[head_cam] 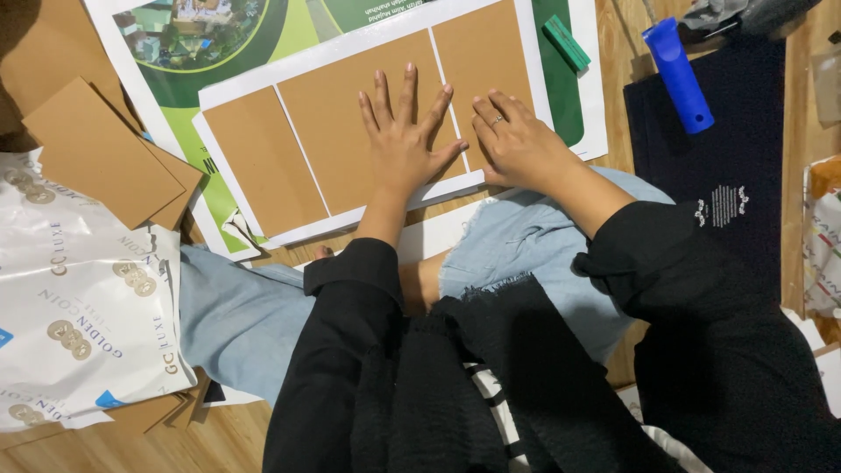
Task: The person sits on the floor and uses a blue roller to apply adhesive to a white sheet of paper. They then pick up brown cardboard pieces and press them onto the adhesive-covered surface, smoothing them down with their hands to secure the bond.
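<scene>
Honestly, I'm watching the brown cardboard panels (350, 140) being pressed onto the white sheet (241, 92), which is lying on the wooden floor (626, 61) right in front of the person's knees, partly over a green printed poster (219, 35). Three panels are sitting side by side with thin white gaps between them. The left hand (405, 131) is lying flat with fingers spread wide on the middle panel, holding nothing, and the right hand (517, 144) is resting palm down with fingers curled a bit, right over the gap between the middle and right panels, also empty. If I'm judging how to do this well, I'm thinking steady flat pressure is the way, sweeping from the middle outward so no corner is lifting, and keeping those gaps even so nothing is sliding crooked. Moving outward, a small green block (567, 42) is lying beside the sheet, a blue handled tool (679, 74) is sitting on a dark cloth (727, 166), spare cardboard pieces (109, 149) are stacking up on the left, and white printed wrapping (70, 307) is lying below them.
</scene>
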